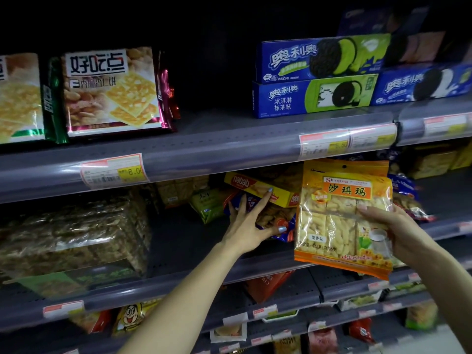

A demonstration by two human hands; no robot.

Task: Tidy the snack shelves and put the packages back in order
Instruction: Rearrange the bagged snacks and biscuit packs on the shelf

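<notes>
My right hand (398, 233) grips an orange-and-yellow bag of shaqima pastries (337, 215) by its right side, upright in front of the middle shelf (268, 261). My left hand (251, 221) reaches into that shelf with spread fingers. Its fingertips touch a yellow Nabati wafer box (258, 187) that lies tilted on a jumble of packages. The thumb rests on a blue-and-red cracker bag (278, 221) underneath. A green packet (208, 204) lies askew just left of the hand.
Large clear bags of brown snacks (74, 236) fill the middle shelf's left. On the upper shelf (204, 154) stand cracker packs (112, 90) at left and blue Oreo boxes (316, 77) at right. Lower shelves hold mixed packets (132, 318). Price tags line the shelf edges.
</notes>
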